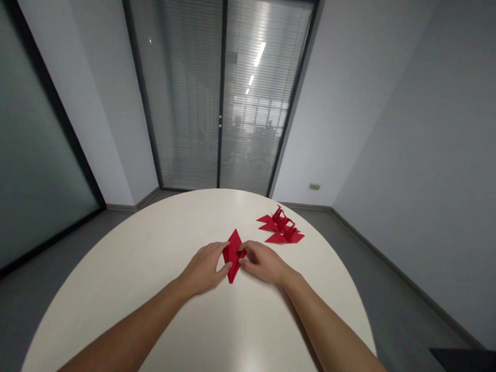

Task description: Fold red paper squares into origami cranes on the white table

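Note:
A red sheet of origami paper [233, 256], folded into a long diamond, lies on the table with its points facing away from and toward me. My left hand [206, 265] rests along its left edge, thumb and fingers apart and touching the paper near its upper and lower parts. From the right, my right hand [264, 261] pinches the diamond's right edge between thumb and forefinger. The fingertips partly cover that edge. Behind my right hand stand several finished red paper cranes [282, 228], grouped close together with their wings spread.
The round white table [156, 259] fills the lower view. Beyond its far edge is a glass partition with blinds [190, 97]. A wall socket [314, 186] sits low on the right wall. A dark object [469, 364] shows at the lower right corner.

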### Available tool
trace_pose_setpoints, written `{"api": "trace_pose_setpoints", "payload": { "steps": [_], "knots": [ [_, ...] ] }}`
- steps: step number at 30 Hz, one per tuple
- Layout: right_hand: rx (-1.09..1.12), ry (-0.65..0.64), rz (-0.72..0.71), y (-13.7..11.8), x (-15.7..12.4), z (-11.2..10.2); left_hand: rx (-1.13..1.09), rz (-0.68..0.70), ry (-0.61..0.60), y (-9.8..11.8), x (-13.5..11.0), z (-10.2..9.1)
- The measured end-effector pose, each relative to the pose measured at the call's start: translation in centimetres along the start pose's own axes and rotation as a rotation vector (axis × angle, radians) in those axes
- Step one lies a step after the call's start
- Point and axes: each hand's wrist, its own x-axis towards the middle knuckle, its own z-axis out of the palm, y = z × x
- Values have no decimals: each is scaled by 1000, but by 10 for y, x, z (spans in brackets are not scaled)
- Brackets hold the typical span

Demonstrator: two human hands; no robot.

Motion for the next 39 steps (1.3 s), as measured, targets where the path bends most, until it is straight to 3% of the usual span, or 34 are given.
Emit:
{"api": "trace_pose_setpoints", "payload": {
  "steps": [13, 30, 39],
  "knots": [
    [-1, -17, 15, 2, -1, -2, -35, -2, -6, -2, 1, 2],
    [-31, -26, 59, 7, -2, -5, -59, -106, 10, 1, 2, -6],
    [-33, -70, 40, 3, -4, -9, -56, -18, -24, -1, 1, -10]
  ]
}}
